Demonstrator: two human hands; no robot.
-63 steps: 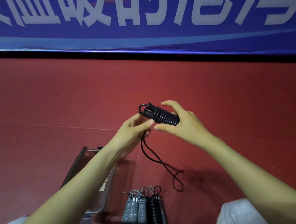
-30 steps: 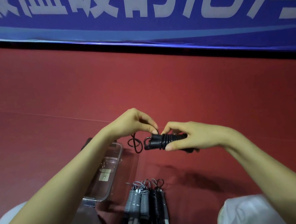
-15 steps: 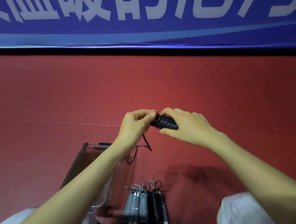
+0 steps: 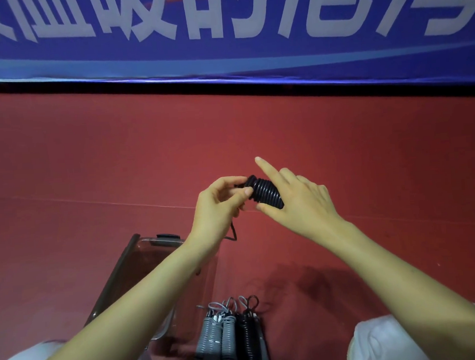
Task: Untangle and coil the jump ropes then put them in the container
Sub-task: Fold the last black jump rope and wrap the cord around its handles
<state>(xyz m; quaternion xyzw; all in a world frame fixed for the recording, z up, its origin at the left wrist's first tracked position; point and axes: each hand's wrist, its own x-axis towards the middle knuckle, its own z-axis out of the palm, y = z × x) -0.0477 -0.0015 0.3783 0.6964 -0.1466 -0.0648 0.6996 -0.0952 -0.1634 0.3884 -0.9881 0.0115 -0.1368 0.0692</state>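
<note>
Dim, even light comes from overhead. The banner [image 4: 250, 49] looks soft and its lettering bows at the frame edges; well below it, my arms [image 4: 403, 275] cast a blurry shadow on the red surface [image 4: 90, 150].

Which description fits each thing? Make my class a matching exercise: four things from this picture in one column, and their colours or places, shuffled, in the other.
Things
1. held rope
2. grey ropes
3. container
4. banner

Descriptions
A. blue, with white characters
B. black, tightly wound
C. clear, at lower left
D. coiled, lying near the bottom edge

Pairs: 1-B, 2-D, 3-C, 4-A
</note>
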